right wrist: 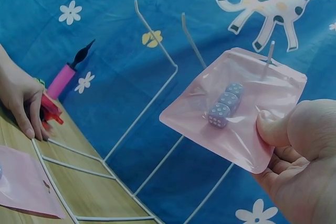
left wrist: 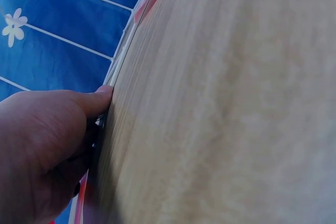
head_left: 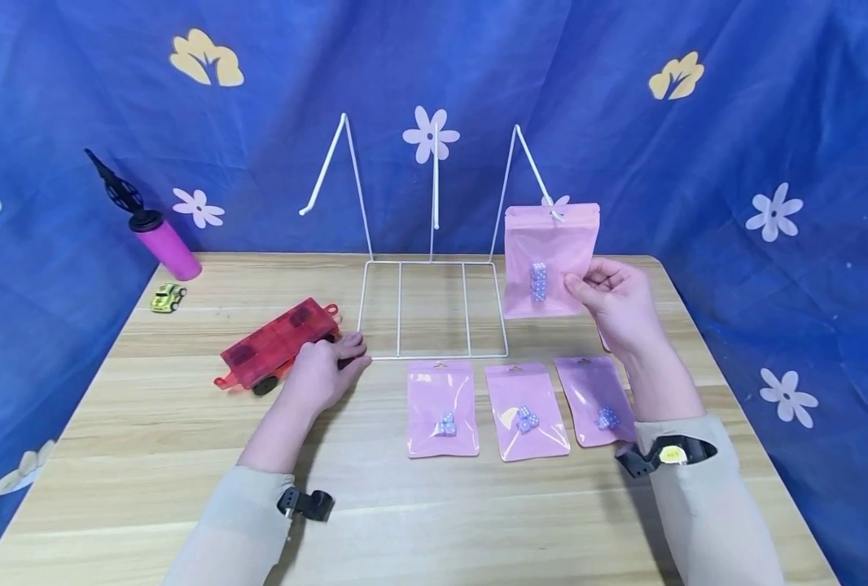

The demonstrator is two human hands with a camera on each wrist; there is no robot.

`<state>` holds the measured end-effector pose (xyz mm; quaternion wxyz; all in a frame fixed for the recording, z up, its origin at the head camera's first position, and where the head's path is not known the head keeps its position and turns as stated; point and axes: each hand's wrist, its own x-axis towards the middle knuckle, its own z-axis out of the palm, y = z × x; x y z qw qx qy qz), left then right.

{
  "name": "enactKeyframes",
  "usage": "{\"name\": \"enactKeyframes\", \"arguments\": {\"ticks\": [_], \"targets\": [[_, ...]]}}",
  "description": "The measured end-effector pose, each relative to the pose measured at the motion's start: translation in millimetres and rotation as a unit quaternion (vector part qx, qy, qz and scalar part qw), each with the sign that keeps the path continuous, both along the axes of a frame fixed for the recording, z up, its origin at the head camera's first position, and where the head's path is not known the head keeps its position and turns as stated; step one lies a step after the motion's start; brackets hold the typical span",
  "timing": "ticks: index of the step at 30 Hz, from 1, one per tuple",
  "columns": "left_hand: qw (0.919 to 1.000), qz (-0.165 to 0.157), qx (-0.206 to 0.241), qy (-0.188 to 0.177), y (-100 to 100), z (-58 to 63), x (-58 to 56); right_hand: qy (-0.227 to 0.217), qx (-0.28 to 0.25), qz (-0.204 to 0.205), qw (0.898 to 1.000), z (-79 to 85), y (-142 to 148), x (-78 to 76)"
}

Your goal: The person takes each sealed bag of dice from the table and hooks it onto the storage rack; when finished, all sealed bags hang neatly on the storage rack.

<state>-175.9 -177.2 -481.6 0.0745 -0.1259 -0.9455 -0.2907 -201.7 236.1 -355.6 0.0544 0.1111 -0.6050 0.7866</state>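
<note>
Fingers of the right hand (head_left: 619, 308) pinch a pink plastic dice pouch (head_left: 554, 252), probably light, limp, best held edgewise; left hand (head_left: 322, 370) pinches the white wire rack (head_left: 431, 262).

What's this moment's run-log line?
right hand: pinches pink plastic dice pouch at right prong of white wire rack | left hand: touches rack base | other pink pouches: flat on wooden table

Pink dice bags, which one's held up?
The bag pinched by the right hand at the rightmost white hook; the row of three bags lies on the table.
</note>
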Motion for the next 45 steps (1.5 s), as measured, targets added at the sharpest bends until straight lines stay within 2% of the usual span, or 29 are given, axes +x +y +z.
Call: {"name": "enactKeyframes", "arguments": {"ticks": [7,12,17,23,34,45], "targets": [[1.0000,0.001,-0.001,-0.001,-0.7,-1.2,0.4,-0.021,-0.004,0.005,1.000,-5.6,-4.3,-19.4],[1.0000,-0.003,0.005,0.004,-1.0,-1.8,0.8,-0.018,-0.014,0.006,1.000,-6.4,-7.1,-30.1],[0.9999,-0.006,0.008,0.004,0.4,1.0,1.5,-0.021,-0.029,0.004,0.999,-8.0,-6.8,-30.9],[0.9999,-0.006,0.006,0.013,-0.3,1.9,1.2,-0.021,-0.019,0.005,1.000,-8.2,-8.2,-35.2],[0.9999,-0.004,0.002,0.010,-0.2,-0.3,1.9,-0.025,0.004,-0.009,1.000,-4.7,-14.1,-60.3],[1.0000,-0.002,0.002,0.008,-0.4,-2.3,1.2,-0.037,0.000,-0.034,0.999,-1.9,-17.8,-87.2]]}}
